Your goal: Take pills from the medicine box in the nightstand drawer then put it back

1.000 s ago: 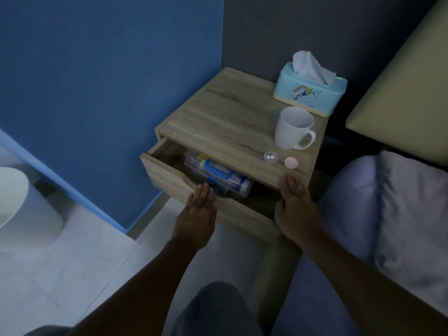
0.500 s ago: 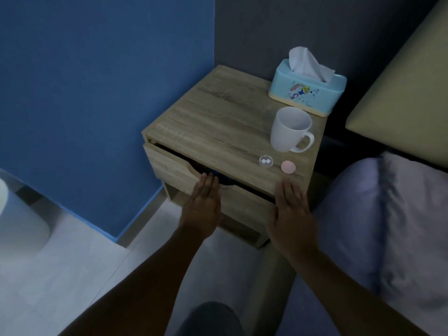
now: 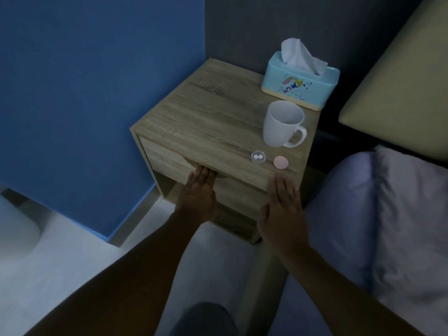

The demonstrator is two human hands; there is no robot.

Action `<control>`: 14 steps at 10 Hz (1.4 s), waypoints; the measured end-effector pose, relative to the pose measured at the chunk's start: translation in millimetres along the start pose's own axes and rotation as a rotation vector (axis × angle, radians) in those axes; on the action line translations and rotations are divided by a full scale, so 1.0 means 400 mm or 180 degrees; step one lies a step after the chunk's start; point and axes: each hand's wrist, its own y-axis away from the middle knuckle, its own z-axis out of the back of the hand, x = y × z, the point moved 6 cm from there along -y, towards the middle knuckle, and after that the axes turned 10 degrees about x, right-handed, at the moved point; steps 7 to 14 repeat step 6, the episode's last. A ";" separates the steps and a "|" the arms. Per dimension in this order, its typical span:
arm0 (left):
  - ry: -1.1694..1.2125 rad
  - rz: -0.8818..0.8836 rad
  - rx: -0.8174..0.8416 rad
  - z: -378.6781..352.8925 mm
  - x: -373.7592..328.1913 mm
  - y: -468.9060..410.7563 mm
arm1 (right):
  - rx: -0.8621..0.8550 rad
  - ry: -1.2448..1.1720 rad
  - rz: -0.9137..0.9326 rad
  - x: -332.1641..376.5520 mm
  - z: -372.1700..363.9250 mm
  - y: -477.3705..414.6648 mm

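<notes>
The wooden nightstand (image 3: 208, 117) stands in the wall corner with its drawer (image 3: 164, 158) pushed in flush. The medicine box is hidden inside. My left hand (image 3: 200, 192) lies flat against the drawer front, fingertips at the handle notch. My right hand (image 3: 283, 204) is flat against the drawer's right end, fingers together and holding nothing. On the top near the front edge sit a small clear cap (image 3: 258, 156) with two white pills in it and a round pink lid (image 3: 280, 162).
A white mug (image 3: 282, 123) and a light blue tissue box (image 3: 300, 84) stand on the nightstand's right side. A bed with a pale pillow (image 3: 388, 214) is at the right, a blue wall at the left, a white bin (image 3: 17, 229) on the floor.
The drawer was open with the medicine box showing; both hands pushed it in and it is now shut, hiding the box.
</notes>
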 end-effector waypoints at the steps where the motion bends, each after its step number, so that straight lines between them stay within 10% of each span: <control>1: 0.0002 0.0012 0.0068 -0.002 -0.001 0.000 | 0.0036 0.0015 0.0018 0.003 0.002 0.001; 14: 0.0353 -0.0655 -0.0215 0.148 0.010 0.052 | 0.0189 -0.0129 -0.0313 0.022 0.046 -0.014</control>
